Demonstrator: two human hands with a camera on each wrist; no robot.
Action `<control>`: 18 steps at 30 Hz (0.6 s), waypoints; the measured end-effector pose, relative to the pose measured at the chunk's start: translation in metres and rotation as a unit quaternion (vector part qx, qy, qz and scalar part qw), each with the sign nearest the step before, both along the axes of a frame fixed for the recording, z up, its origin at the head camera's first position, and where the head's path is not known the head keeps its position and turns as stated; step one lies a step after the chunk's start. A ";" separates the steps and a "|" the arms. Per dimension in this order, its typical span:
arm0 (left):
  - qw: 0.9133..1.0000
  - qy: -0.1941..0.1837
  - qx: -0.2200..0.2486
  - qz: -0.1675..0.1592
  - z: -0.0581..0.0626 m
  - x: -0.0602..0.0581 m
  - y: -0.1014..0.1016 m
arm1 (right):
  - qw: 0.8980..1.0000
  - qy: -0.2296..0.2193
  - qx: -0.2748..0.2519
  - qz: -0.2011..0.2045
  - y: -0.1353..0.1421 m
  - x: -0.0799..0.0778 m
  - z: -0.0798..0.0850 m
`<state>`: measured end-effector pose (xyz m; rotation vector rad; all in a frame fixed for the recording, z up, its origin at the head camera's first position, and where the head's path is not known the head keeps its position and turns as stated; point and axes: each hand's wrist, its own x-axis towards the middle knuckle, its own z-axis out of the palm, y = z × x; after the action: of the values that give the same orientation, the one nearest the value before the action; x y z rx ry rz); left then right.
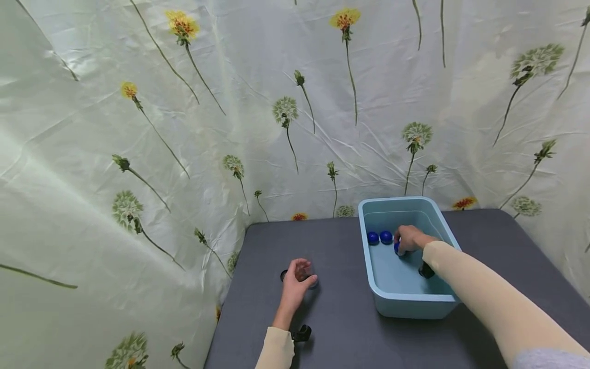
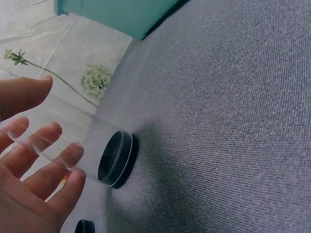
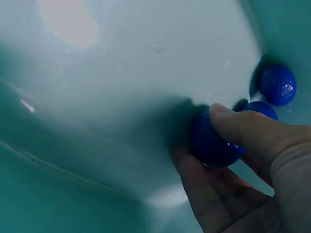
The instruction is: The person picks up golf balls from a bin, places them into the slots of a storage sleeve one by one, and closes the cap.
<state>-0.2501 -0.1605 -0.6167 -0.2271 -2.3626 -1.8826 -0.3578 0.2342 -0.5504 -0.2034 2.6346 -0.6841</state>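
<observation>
Bench (image 1: pixel 341 287) bearing a clear cylinder (image 2: pixel 116 160) and a light-blue bin (image 1: pixel 417 296) with blue balls (image 1: pixel 386 237).
At far left, a small round black piece (image 1: pixel 283 275) is seen beside the left hand (image 1: pixel 293 288), whose thumb and fingers are curved around the cylinder, its black end turned towards the bench. Farther right, inside the bin, two balls are seen side by side near the left wall; just beside them, a third blue ball (image 3: pixel 211 143) is pinched by the right hand (image 1: pixel 410 239). Whether it is touching the bin's floor cannot be told.
</observation>
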 end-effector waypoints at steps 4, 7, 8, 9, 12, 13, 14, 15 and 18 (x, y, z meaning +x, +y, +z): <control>1.000 0.010 -0.003 -0.003 0.003 0.001 0.001 | 1.000 -0.007 0.017 0.022 0.000 0.002 0.003; 1.000 0.007 -0.003 -0.002 0.010 0.005 0.004 | 0.998 0.010 0.038 0.053 0.000 0.004 0.007; 1.000 0.003 -0.003 -0.002 0.012 0.006 0.005 | 0.997 0.017 0.045 0.064 0.000 0.004 0.009; 1.000 0.002 -0.002 -0.002 0.013 0.007 0.005 | 0.996 0.026 0.050 0.075 0.000 0.005 0.011; 1.000 0.004 0.001 0.000 0.015 0.010 0.007 | 0.993 0.039 0.059 0.098 -0.002 0.008 0.018; 1.000 0.005 -0.003 -0.001 0.017 0.011 0.007 | 0.992 0.038 0.058 0.102 -0.003 0.009 0.020; 1.000 0.007 -0.006 0.000 0.014 0.010 0.006 | 0.993 0.035 0.054 0.103 -0.003 0.011 0.022; 1.000 0.011 -0.007 0.000 0.014 0.012 0.007 | 0.992 0.035 0.050 0.107 -0.003 0.012 0.023; 1.000 0.020 -0.020 -0.001 0.016 0.014 0.009 | 0.992 0.031 0.032 0.117 -0.002 0.017 0.031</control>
<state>-0.2361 -0.1518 -0.6011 -0.2673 -2.3766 -1.8148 -0.3404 0.2322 -0.5193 -0.5124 2.6287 -0.5215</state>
